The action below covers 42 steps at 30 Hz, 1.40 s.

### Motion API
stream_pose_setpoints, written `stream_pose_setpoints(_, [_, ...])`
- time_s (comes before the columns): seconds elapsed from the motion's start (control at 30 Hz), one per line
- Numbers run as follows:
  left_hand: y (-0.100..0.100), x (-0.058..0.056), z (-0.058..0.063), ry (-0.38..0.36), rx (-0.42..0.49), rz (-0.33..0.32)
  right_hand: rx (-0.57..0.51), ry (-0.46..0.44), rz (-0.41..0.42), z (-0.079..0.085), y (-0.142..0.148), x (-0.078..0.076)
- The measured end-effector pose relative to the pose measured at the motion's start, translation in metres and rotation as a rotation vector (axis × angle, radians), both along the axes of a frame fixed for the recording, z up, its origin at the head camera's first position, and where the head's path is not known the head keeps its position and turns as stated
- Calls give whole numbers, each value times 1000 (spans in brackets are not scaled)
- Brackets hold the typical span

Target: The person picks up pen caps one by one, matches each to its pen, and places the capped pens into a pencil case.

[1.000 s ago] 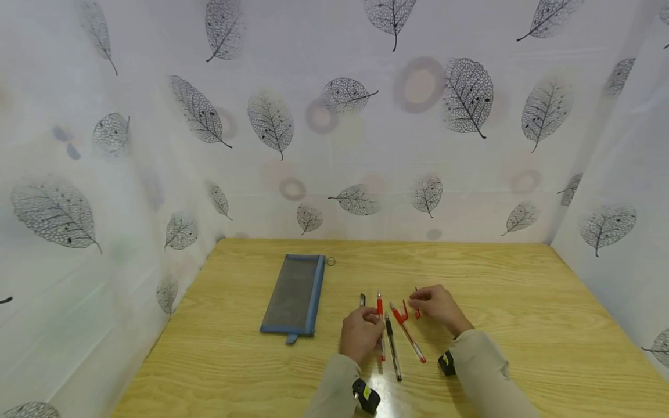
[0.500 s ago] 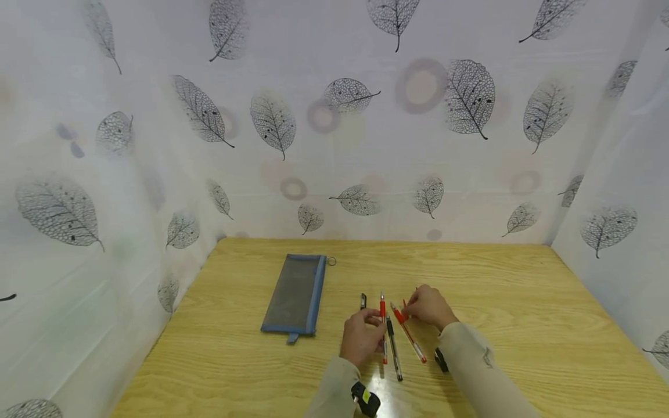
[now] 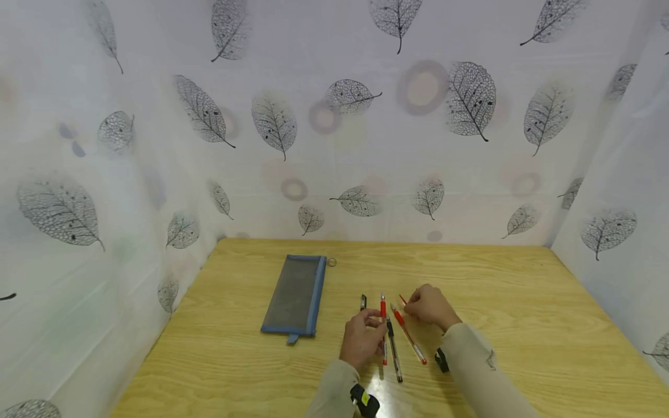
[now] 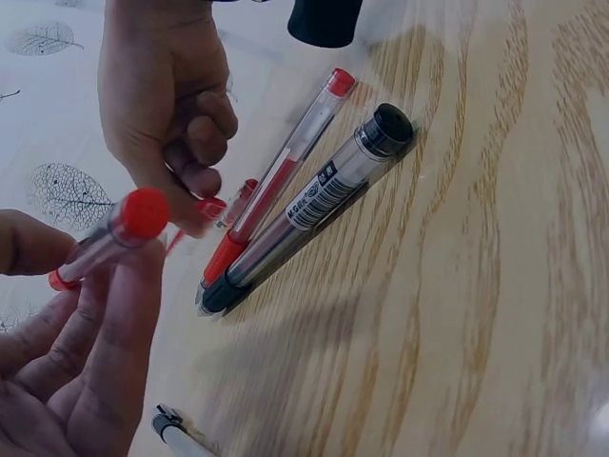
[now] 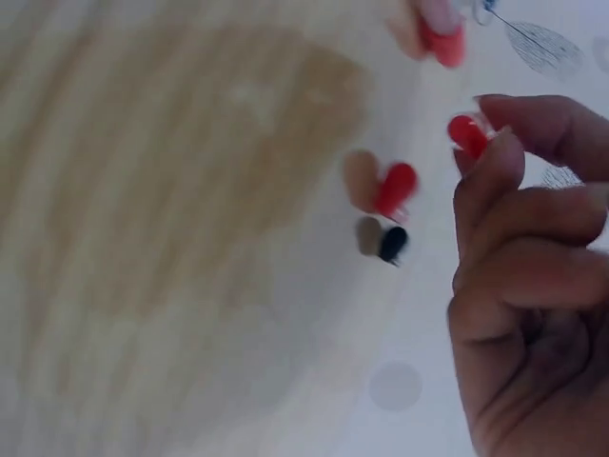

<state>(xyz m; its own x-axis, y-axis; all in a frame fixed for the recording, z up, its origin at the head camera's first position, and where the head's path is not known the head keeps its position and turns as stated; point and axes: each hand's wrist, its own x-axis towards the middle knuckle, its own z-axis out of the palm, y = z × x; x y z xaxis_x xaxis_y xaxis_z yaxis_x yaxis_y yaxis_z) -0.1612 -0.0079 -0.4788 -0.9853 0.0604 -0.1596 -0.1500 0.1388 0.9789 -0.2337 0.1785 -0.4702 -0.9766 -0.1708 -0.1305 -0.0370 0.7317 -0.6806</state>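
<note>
In the head view my left hand point(image 3: 362, 340) holds an uncapped red gel pen point(image 3: 384, 309), its tip pointing away from me. The left wrist view shows that pen's red end point(image 4: 146, 213) between thumb and fingers. My right hand point(image 3: 432, 307) pinches a red pen cap point(image 5: 468, 135) between thumb and forefinger, just right of the pens. Between the hands, a black gel pen point(image 3: 394, 351) and a second red gel pen point(image 3: 409, 335) lie on the table, both uncapped. Part of a black-and-clear pen piece point(image 3: 363, 301) shows beyond my left hand.
A grey mesh pencil case point(image 3: 294, 295) with blue edging lies to the left on the wood-grain table point(image 3: 230, 348). A small ring point(image 3: 331, 262) hangs from its far corner. Leaf-printed sheeting point(image 3: 360, 139) encloses the back and sides.
My right hand has shifted left from the farther red piece to the red cap beside the second red pen, and now pinches it. My left hand keeps hold of its pen, nearly still.
</note>
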Motion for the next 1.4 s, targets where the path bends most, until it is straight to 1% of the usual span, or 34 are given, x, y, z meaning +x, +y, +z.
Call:
stream_pose_setpoints(0.07, [0, 0, 0, 7, 21, -8, -49, 17, 20, 4, 3, 0])
stream_pose_setpoints(0.13, [0, 1, 0, 10, 37, -16, -84, 54, 51, 7, 6, -1])
stream_pose_setpoints(0.2, [0, 2, 0, 14, 47, -26, -149, 74, 89, 9, 9, -1])
stream_pose_setpoints(0.37, [0, 3, 0, 15, 58, -47, -387, 49, 149, 12, 16, -1])
stream_pose_setpoints(0.43, [0, 4, -1, 14, 63, -55, -452, 51, 153, 12, 16, -1])
stream_pose_setpoints(0.5, [0, 4, -1, 14, 74, -61, -494, 62, 151, 13, 16, -1])
stream_pose_setpoints(0.73, [-1, 7, -2, 20, 117, -82, -582, 123, 72, 17, 12, 0])
stream_pose_setpoints(0.87, [-1, 7, -2, 23, 124, -86, -605, 172, 35, 20, 10, 1])
stream_pose_setpoints(1.07, [-2, 7, -2, 48, 132, -111, -623, 209, 25, 22, 5, 2])
stream_pose_setpoints(1.17, [-3, 7, -2, 69, 128, -123, -611, 206, 17, 23, 1, 2])
stream_pose_setpoints(1.27, [-3, 7, 0, 82, 121, -129, -599, 175, 16, 26, -3, 2])
stream_pose_setpoints(1.3, [-3, 7, 0, 84, 118, -130, -590, 161, 22, 28, -5, 3])
stream_pose_setpoints(1.4, [-4, 6, 0, 93, 107, -131, -558, 128, 83, 40, -10, 8])
